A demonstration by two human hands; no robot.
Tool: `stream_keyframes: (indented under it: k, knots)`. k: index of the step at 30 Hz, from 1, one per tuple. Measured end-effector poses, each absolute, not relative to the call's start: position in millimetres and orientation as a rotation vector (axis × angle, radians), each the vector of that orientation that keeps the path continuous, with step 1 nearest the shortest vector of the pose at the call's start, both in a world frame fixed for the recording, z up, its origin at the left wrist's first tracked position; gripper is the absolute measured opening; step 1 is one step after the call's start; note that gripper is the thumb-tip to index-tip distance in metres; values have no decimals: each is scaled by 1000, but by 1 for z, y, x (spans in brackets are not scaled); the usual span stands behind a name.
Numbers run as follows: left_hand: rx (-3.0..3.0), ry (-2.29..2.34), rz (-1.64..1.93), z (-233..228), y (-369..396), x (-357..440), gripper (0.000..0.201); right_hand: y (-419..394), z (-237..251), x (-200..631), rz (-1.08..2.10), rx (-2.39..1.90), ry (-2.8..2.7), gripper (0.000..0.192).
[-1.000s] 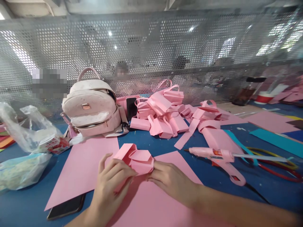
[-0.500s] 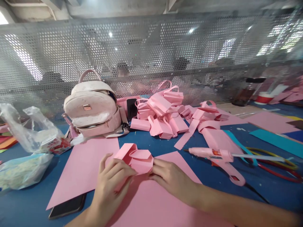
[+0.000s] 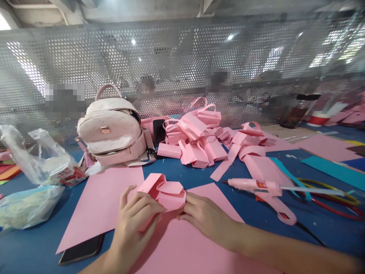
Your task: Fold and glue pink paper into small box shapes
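Between my hands is a small folded pink paper bag (image 3: 170, 194), tilted, with its open end partly facing me. My left hand (image 3: 138, 217) is closed around its left side, fingers over the near panel. My right hand (image 3: 203, 215) pinches its right edge; the fingertips are partly hidden behind the paper. Beneath lies a flat pink paper sheet (image 3: 182, 247), and another pink sheet (image 3: 94, 205) is to the left, partly covering a phone (image 3: 82, 251). A pink glue gun (image 3: 262, 190) with a clear stick rests on the table right of my right hand.
Several finished pink paper bags (image 3: 196, 133) are heaped behind my hands. A pale backpack (image 3: 112, 129) stands at back left, near plastic bags (image 3: 31, 205). Yellow and red-handled scissors (image 3: 336, 207) lie at right. A perforated metal panel (image 3: 176, 49) borders the blue table (image 3: 236, 171).
Almost nothing differs. The fingers of my right hand have shifted very slightly at the paper bag's right edge, while my left hand keeps its hold.
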State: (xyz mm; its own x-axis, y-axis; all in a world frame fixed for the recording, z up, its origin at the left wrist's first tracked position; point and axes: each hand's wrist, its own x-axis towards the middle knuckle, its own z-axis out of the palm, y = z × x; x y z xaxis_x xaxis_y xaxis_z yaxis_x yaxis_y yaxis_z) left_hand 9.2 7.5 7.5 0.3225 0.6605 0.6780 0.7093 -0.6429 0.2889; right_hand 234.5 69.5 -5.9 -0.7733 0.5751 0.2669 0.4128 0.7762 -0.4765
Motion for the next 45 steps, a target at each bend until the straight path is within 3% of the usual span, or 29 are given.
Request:
stream_keyframes:
  k: [4,13,27,35,40,45]
  knots:
    - [-2486,-1317,-1303,7,8,11,27,68,-5,237,552,-737,-2534,25]
    - [-2487,-1315,-1299,7,8,11,26,69,-7,236,566,-755,-2585,18]
    - [-2493,-1302,-1301,5,8,9,26,70,-9,235,559,-711,-2599,24]
    - [-2495,-1274,-1274,7,8,9,27,64,7,241,712,-857,-2496,27]
    - [-2502,-1271,-1243,7,8,8,27,67,3,240,784,-912,-2450,12]
    - [-2506,-1276,-1225,7,8,8,27,70,-3,241,824,-767,-2417,11]
